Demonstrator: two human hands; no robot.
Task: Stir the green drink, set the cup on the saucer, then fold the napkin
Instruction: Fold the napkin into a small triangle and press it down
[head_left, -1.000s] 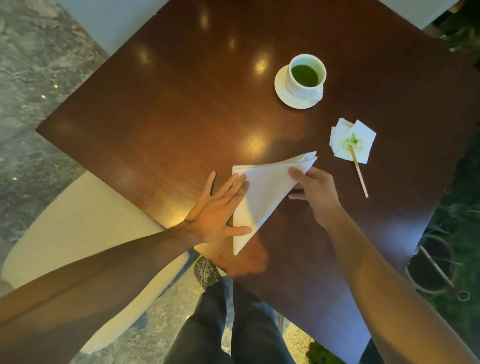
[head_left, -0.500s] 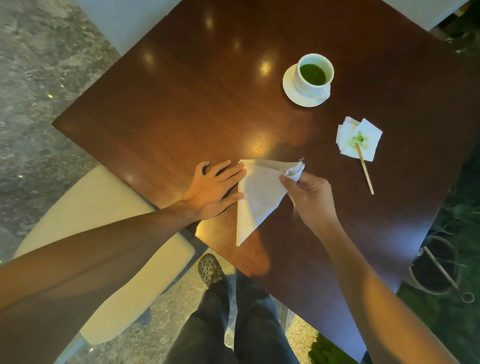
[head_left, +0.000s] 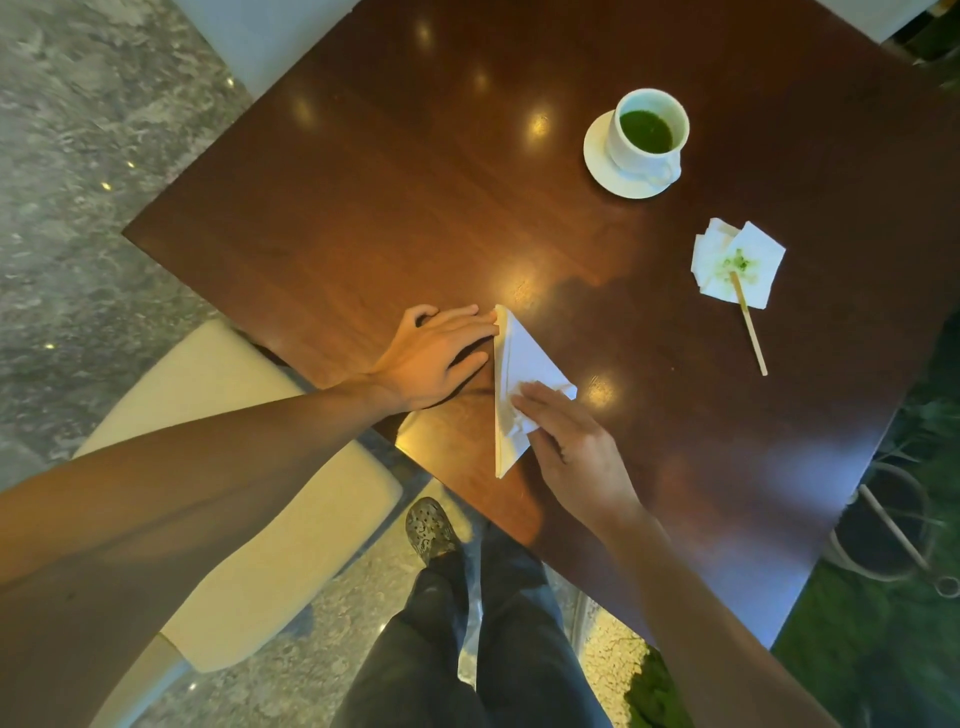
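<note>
A white napkin (head_left: 519, 364) lies folded into a small triangle near the table's front edge. My left hand (head_left: 436, 358) rests flat beside it, fingertips touching its upper left corner. My right hand (head_left: 566, 441) lies flat on the napkin's lower right part, fingers spread and pressing down. A white cup of green drink (head_left: 649, 135) stands on a white saucer (head_left: 597, 156) at the far right of the table.
A stained white napkin (head_left: 737, 265) with a wooden stir stick (head_left: 750, 332) on it lies to the right. The dark wooden table (head_left: 389, 182) ends just below my hands. A cream chair (head_left: 249, 467) stands at the left, and my legs show below.
My right hand folded the napkin's far right corner over toward me, making a smaller triangle, and now presses it flat. My left hand slid up to the napkin's upper corner.
</note>
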